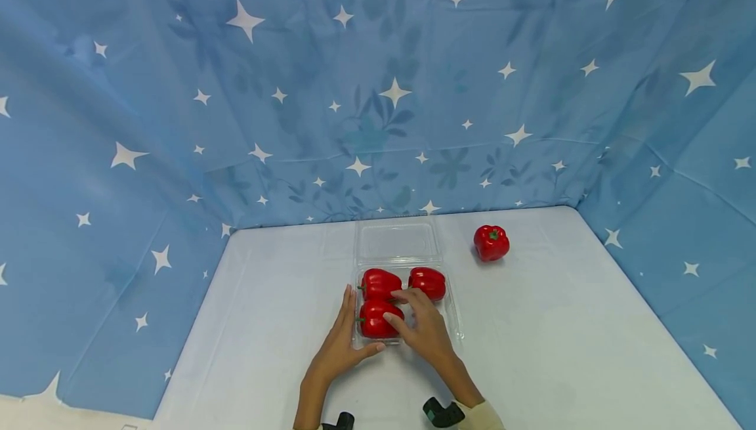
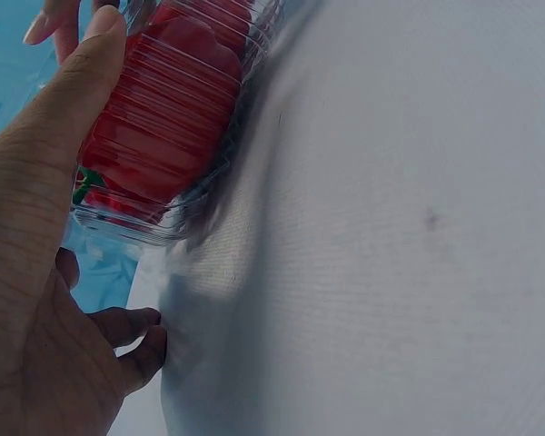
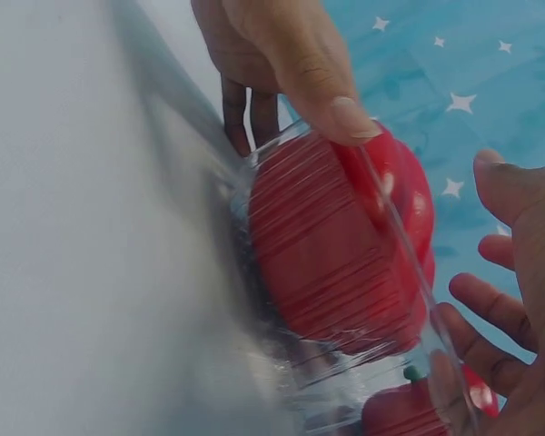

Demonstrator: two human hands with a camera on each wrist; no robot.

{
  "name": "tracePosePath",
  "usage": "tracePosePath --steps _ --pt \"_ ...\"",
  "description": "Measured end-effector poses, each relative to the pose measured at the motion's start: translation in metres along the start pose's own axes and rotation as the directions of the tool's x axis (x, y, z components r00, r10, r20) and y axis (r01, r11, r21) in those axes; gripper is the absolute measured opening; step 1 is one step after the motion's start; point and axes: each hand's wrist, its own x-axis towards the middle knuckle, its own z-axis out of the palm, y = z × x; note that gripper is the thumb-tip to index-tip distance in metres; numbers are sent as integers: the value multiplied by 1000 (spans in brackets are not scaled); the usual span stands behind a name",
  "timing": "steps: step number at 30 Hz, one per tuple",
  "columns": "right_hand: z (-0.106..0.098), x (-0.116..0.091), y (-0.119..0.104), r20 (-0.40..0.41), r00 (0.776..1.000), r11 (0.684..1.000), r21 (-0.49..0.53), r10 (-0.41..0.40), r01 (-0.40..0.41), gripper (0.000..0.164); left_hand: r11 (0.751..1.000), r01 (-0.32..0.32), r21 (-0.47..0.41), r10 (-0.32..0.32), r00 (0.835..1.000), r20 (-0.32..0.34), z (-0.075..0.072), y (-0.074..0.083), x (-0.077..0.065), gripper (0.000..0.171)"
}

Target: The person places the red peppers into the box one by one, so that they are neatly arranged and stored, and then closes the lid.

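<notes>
A clear plastic clamshell box [image 1: 453, 315] stands with its lid [image 1: 397, 241] folded back. Three red toy bell peppers lie in it: one back left [image 1: 378, 280], one front left [image 1: 377, 325] and one back right [image 1: 428, 282]. Along the box's left side my left hand [image 1: 338, 351] has its fingers extended, and its thumb touches the front rim. My right hand [image 1: 428, 331] hovers over the box beside the left peppers, thumb and fingers spread apart. In the right wrist view that hand [image 3: 527, 300] shows nothing between its fingers.
Behind and right of the box a fourth red bell pepper [image 1: 491, 243] sits on the white-covered table [image 1: 567, 325]. A blue curtain with white stars [image 1: 396, 92] hangs round the back and sides. Dark wrist cameras [image 1: 443, 413] are strapped to both wrists.
</notes>
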Motion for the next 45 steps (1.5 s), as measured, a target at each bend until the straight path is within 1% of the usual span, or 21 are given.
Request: tracePosePath --steps 4,8,12,14,17,20,23,26,29,31,33,37,39,41,43,45 --pt "-4 -1 0 2 1000 999 28 17 -17 49 1000 13 10 -12 1000 -6 0 -1 -1 120" --pt "-13 1 2 -35 999 998 55 13 -11 49 1000 16 14 -16 1000 -13 0 -1 -2 120" --pt "-28 7 6 -90 996 999 30 -9 12 50 999 30 15 -30 1000 -9 -1 0 -3 120" --pt "-37 12 8 -116 993 1000 7 -8 8 50 999 37 17 -37 999 -7 -2 0 -2 120" --pt "-51 19 13 -146 989 1000 -3 22 -23 50 999 46 23 -46 999 -3 -2 0 -1 120" --pt "-64 25 21 -168 983 997 -15 78 -82 47 998 54 23 -54 999 -1 -3 1 0 120" --pt "-75 29 32 -201 971 989 -31 132 -142 44 998 57 22 -57 998 2 -3 1 0 120" --pt "-86 31 44 -237 956 981 -50 171 -188 43 998 63 16 -63 998 9 -3 1 -1 121" --pt "-95 33 55 -275 935 968 -50 222 -245 44 998 68 9 -68 998 15 -2 2 -1 121" --pt "-99 35 63 -302 915 955 -43 268 -294 48 997 71 6 -72 997 17 -2 2 -1 121" --pt "-103 38 71 -327 889 935 -38 322 -353 52 997 73 5 -73 997 18 -2 2 -1 121" --pt "-108 46 84 -361 840 897 -24 405 -442 68 998 67 4 -67 998 17 -1 3 -1 121" --pt "-111 52 88 -364 822 881 -7 439 -474 76 998 64 0 -64 998 16 -1 3 -1 121" --pt "-113 58 94 -352 808 865 7 472 -502 83 998 60 -7 -60 998 12 -1 3 0 121" --pt "-115 64 99 -332 800 852 22 499 -523 88 998 57 -15 -57 998 13 -1 3 0 121" --pt "-116 69 104 -307 796 843 41 521 -536 91 998 55 -17 -55 998 14 -1 3 0 120"
